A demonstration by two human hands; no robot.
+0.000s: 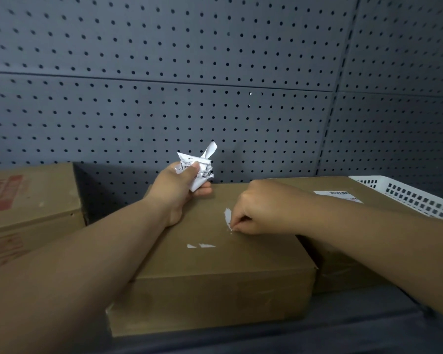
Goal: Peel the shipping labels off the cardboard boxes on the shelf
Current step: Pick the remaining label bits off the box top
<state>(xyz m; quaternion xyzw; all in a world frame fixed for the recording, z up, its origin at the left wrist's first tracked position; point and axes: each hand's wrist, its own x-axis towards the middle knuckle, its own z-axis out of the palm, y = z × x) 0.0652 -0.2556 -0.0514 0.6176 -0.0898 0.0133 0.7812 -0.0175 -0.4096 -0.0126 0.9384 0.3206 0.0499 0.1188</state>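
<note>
Cardboard boxes stand in a row on the dark shelf [368, 318] before you, backed by a grey pegboard [215, 85]. Your left hand [182, 186] is raised over the far edge of the middle box [215, 267], with its wrist resting on the lid. Its fingers [202, 191] are curled round a crumpled label [198, 166], whose torn white tips stick up above your thumb.

Your right hand [256, 208] lies knuckles-up on the same lid. Its fingers are curled tight, the tips pinched together on the lower end of a narrow white label scrap [227, 217] that is stuck to the cardboard. Nearer to you on that lid cling two small white slivers [201, 245] of label paper, apart from both hands.

Just beside the middle box on your right stands a second box [348, 272], and your right forearm crosses over it. A barcode label [338, 195] lies flat on its top, partly hidden by your arm. Past it, at the right edge, sits a white slotted basket [420, 198]. On your left, across a dark gap, stands a red-printed box [31, 198].
</note>
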